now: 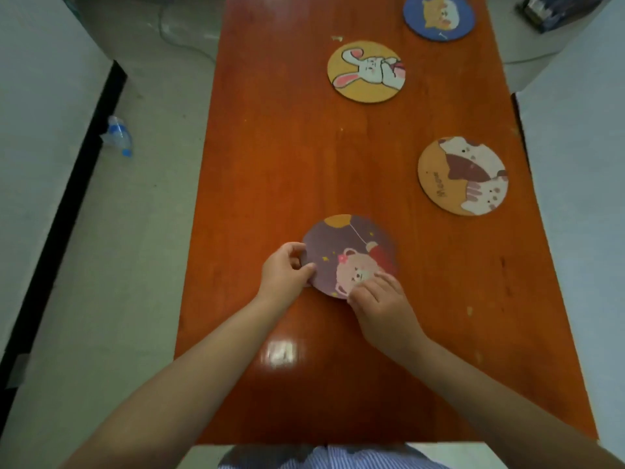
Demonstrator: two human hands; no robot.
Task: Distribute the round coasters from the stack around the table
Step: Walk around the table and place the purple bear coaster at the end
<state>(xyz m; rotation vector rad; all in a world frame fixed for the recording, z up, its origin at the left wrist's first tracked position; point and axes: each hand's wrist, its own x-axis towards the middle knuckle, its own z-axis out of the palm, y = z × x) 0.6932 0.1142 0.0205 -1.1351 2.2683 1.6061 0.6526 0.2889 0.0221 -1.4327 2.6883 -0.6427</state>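
Observation:
A purple round coaster [348, 252] with a pink bear lies near the middle of the red-brown wooden table [270, 164]. My left hand [284, 269] pinches its left edge between thumb and fingers. My right hand [378, 299] grips its near right edge, fingers resting on the bear. I cannot tell whether more coasters lie under it. Three other coasters lie flat and apart: an orange cat coaster [463, 176] at the right, a yellow rabbit coaster [367, 72] further back, and a blue coaster [439, 16] at the far right.
The table is narrow, with floor along its left side and white surfaces on both flanks. A plastic water bottle [118, 135] lies on the floor at the left. A dark box [554, 10] sits on the floor at the far right.

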